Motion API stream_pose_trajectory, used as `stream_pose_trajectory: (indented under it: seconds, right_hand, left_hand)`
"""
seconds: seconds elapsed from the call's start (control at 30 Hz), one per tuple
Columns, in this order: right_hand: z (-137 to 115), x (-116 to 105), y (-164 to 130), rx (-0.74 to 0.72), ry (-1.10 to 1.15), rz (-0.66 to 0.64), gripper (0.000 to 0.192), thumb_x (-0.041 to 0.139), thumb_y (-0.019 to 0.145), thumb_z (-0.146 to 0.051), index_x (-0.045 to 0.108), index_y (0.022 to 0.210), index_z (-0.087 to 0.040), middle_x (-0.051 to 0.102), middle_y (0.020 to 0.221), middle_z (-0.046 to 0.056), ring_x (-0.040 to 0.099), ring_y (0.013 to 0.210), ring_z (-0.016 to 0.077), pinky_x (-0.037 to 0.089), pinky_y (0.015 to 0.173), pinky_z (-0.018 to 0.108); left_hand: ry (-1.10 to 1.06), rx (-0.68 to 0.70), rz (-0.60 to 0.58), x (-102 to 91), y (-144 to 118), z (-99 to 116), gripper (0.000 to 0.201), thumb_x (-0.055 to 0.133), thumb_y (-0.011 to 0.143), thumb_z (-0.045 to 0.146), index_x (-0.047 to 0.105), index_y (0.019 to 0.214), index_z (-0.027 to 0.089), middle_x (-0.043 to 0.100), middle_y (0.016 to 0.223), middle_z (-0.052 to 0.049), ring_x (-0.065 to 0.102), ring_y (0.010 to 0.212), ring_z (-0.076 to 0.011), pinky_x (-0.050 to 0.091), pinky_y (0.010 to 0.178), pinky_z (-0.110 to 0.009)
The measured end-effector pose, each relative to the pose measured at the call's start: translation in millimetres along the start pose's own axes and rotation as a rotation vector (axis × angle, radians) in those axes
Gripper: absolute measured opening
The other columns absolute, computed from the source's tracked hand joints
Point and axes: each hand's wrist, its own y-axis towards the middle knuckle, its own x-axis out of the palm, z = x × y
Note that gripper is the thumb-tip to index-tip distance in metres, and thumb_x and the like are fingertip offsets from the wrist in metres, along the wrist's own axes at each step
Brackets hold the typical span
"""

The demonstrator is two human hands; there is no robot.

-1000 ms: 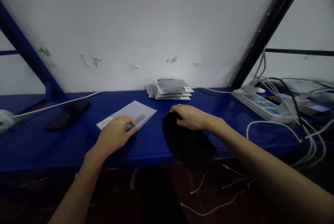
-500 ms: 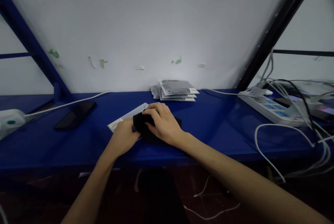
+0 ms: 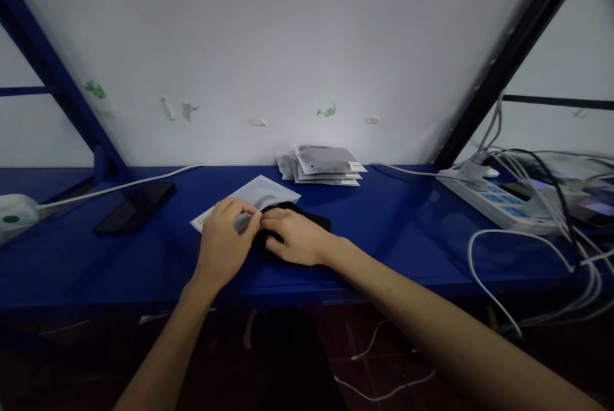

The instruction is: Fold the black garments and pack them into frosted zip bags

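A soft black fabric item point(image 3: 311, 219), folded flat, lies near the front of the blue table. My right hand point(image 3: 296, 235) is on top of it, fingers curled and gripping the fabric. Beside it my left hand point(image 3: 223, 235) has thumb and forefinger pinched together against the fabric's left edge; what is between those fingertips is hidden. A translucent plastic bag point(image 3: 254, 190) with a white label at its left corner lies behind and partly beneath my left hand. The fingertips of both hands nearly meet.
Several packed translucent bags point(image 3: 326, 162) are stacked by the wall. A black phone point(image 3: 137, 206) lies at left, near a white plug unit point(image 3: 19, 216). At right stand a white power strip point(image 3: 499, 203) and tangled cables point(image 3: 590, 257). The blue table point(image 3: 393, 232) ends just before me.
My left hand has shifted from wrapping the black fabric's left end to a raised pinch. The fabric lies flatter, and more of the plastic bag shows behind the hands.
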Motion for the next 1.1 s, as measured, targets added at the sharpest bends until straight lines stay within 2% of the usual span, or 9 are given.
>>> stream_pose_trajectory:
  seconds: [0.1, 0.23, 0.33, 0.53, 0.6, 0.7, 0.83, 0.97, 1.1]
  right_hand:
    - [4.8, -4.0, 3.9, 0.017, -0.058, -0.094, 0.02, 0.05, 0.088, -0.016, 0.069, 0.093, -0.014, 0.072, 0.1, 0.011, 0.063, 0.097, 0.0227, 0.042, 0.098, 0.042]
    - [14.0, -4.3, 7.5, 0.037, -0.054, -0.144, 0.03, 0.046, 0.093, -0.018, 0.068, 0.112, -0.02, 0.068, 0.122, 0.009, 0.058, 0.118, 0.0241, 0.037, 0.106, 0.044]
    - [16.5, 1.9, 12.1, 0.138, -0.049, -0.121, 0.031, 0.044, 0.094, -0.02, 0.067, 0.114, -0.018, 0.066, 0.128, 0.01, 0.056, 0.122, 0.0243, 0.037, 0.107, 0.042]
    - [7.6, 23.3, 33.3, 0.491, -0.142, 0.042, 0.035, 0.04, 0.097, -0.027, 0.065, 0.114, -0.009, 0.065, 0.126, 0.021, 0.057, 0.12, 0.0289, 0.037, 0.106, 0.045]
    - [2.5, 25.1, 39.7, 0.536, -0.144, 0.088, 0.033, 0.042, 0.096, -0.025, 0.065, 0.113, -0.01, 0.065, 0.126, 0.02, 0.056, 0.121, 0.0285, 0.037, 0.106, 0.044]
    - [-7.7, 15.8, 38.0, 0.502, -0.087, 0.122, 0.027, 0.045, 0.093, -0.021, 0.068, 0.105, -0.013, 0.07, 0.116, 0.015, 0.061, 0.113, 0.0244, 0.043, 0.1, 0.038]
    - [-19.7, -7.1, 9.0, 0.454, -0.13, 0.113, 0.027, 0.048, 0.091, -0.027, 0.073, 0.093, -0.015, 0.075, 0.102, 0.012, 0.068, 0.1, 0.0244, 0.05, 0.092, 0.038]
    - [-16.4, -15.0, -22.5, 0.04, -0.072, -0.115, 0.041, 0.057, 0.083, -0.023, 0.068, 0.122, -0.012, 0.063, 0.134, 0.01, 0.05, 0.134, 0.0249, 0.041, 0.111, 0.038]
    - [-9.8, -3.7, -24.0, 0.026, -0.084, -0.129, 0.047, 0.049, 0.089, -0.015, 0.057, 0.135, -0.008, 0.052, 0.146, 0.013, 0.037, 0.143, 0.024, 0.036, 0.117, 0.039]
  left_hand:
    - [0.106, 0.087, -0.077, -2.7, -9.2, -2.3, 0.015, 0.053, 0.091, 0.029, 0.065, 0.085, 0.022, 0.067, 0.092, -0.004, 0.059, 0.095, -0.0223, 0.046, 0.088, -0.034]
    - [0.228, -0.053, -0.177, -8.3, -21.7, -13.6, 0.017, 0.054, 0.091, 0.033, 0.063, 0.101, 0.022, 0.065, 0.105, -0.005, 0.058, 0.104, -0.0255, 0.047, 0.088, -0.038]
    - [0.3, -0.145, -0.24, -12.0, -27.9, -17.0, 0.016, 0.053, 0.091, 0.034, 0.06, 0.097, 0.021, 0.064, 0.104, -0.007, 0.057, 0.105, -0.0276, 0.048, 0.081, -0.037]
    - [0.248, -0.113, -0.271, -14.4, -31.3, -12.3, 0.016, 0.048, 0.093, 0.032, 0.059, 0.085, 0.023, 0.066, 0.091, -0.004, 0.059, 0.096, -0.0239, 0.047, 0.077, -0.034]
    - [0.21, -0.106, -0.268, -15.1, -31.5, -13.2, 0.015, 0.049, 0.092, 0.032, 0.059, 0.085, 0.023, 0.067, 0.09, -0.003, 0.06, 0.094, -0.023, 0.047, 0.079, -0.034]
    - [0.186, -0.125, -0.25, -16.4, -32.2, -15.6, 0.014, 0.051, 0.091, 0.032, 0.06, 0.085, 0.023, 0.067, 0.088, -0.003, 0.06, 0.092, -0.0228, 0.046, 0.079, -0.034]
    - [0.181, -0.136, -0.229, -16.4, -33.9, -16.1, 0.012, 0.054, 0.091, 0.03, 0.062, 0.085, 0.023, 0.067, 0.087, -0.002, 0.061, 0.092, -0.0229, 0.045, 0.08, -0.035]
    - [0.185, -0.114, -0.223, -15.1, -35.4, -15.0, 0.012, 0.055, 0.091, 0.03, 0.062, 0.085, 0.024, 0.068, 0.087, -0.001, 0.06, 0.093, -0.0229, 0.046, 0.08, -0.034]
    - [0.208, -0.079, -0.219, -15.4, -36.4, -14.4, 0.012, 0.054, 0.091, 0.03, 0.062, 0.085, 0.023, 0.069, 0.088, -0.002, 0.061, 0.092, -0.023, 0.046, 0.081, -0.034]
